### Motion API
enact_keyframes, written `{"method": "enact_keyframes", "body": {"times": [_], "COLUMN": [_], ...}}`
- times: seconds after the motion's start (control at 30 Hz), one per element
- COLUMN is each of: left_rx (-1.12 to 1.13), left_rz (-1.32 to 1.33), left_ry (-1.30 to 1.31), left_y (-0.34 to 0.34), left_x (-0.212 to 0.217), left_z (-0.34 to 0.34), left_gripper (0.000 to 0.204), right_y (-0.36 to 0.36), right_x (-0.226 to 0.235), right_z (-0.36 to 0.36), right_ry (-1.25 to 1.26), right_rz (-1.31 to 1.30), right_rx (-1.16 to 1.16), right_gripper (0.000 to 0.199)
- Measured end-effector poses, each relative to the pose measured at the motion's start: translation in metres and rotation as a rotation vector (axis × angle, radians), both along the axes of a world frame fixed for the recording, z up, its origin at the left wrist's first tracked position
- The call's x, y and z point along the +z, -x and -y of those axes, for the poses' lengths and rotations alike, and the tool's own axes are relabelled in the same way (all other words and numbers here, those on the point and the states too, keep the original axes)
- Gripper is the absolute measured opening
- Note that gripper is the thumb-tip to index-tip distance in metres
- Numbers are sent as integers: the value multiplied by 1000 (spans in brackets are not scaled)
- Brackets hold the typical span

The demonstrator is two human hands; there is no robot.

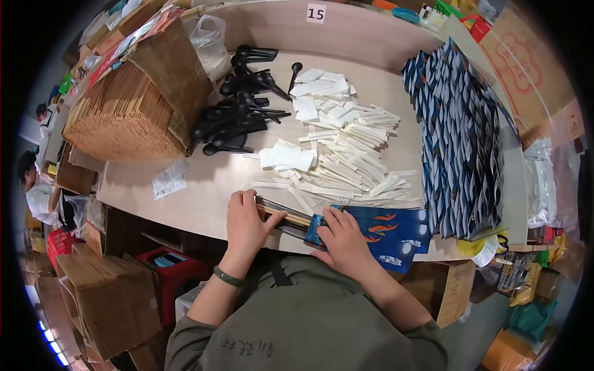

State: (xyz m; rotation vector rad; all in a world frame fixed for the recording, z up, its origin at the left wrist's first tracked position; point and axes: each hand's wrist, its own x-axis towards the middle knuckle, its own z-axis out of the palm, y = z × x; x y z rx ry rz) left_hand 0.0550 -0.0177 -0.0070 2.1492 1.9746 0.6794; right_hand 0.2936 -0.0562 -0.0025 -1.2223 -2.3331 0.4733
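- A person sat at a pale wooden table (204, 198) with a smooth, matte top, seen from above through a curved wide-angle lens.
- The left hand (246, 221) was curled around a bundle of utensils (286, 217): a pair of light wooden chopsticks lying beside a dark, slim handle. A green band circled that wrist.
- The right hand (344, 242) rested palm down, its fingers pinning the open end of a flat blue paper sleeve (387, 234) printed with orange and white shapes.
- The bundle's tips met the sleeve's mouth, at the table's near edge, just in front of the person's chest; how far they had entered could not be told.
- Behind the hands lay a loose heap of small white paper packets (346, 154), some long and narrow, some square, with crisp folded edges.
- Further back sat a pile of glossy black plastic spoons (238, 108) with round bowls.
- To the right, many more blue sleeves (461, 142) stood overlapped in long rows like scales.
- At the far left, an open brown cardboard box (167, 74) lay on its side, packed with bare wooden chopsticks (117, 120) whose ends formed a grainy tan face.
- A small printed white slip of paper (169, 179) lay flat near the box.
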Motion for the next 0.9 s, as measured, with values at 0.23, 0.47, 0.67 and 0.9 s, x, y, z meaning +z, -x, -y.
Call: {"method": "enact_keyframes", "body": {"times": [0.23, 0.47, 0.67, 0.9], "left_rx": [-244, -377, -634, -227], "left_rz": [461, 663, -96, 463], "left_ry": [332, 731, -101, 128], "left_y": [-43, -29, 30, 14], "left_x": [-11, 0, -24, 43], "left_z": [7, 4, 4, -17], "left_gripper": [38, 47, 77, 41], "right_y": [0, 4, 33, -47], "right_x": [-11, -46, 3, 156], "right_z": [0, 3, 8, -80], "right_ry": [-44, -264, -162, -564], "right_rz": [-40, -95, 32, 283], "right_rx": [-24, -28, 58, 1], "right_gripper": [37, 31, 20, 20]}}
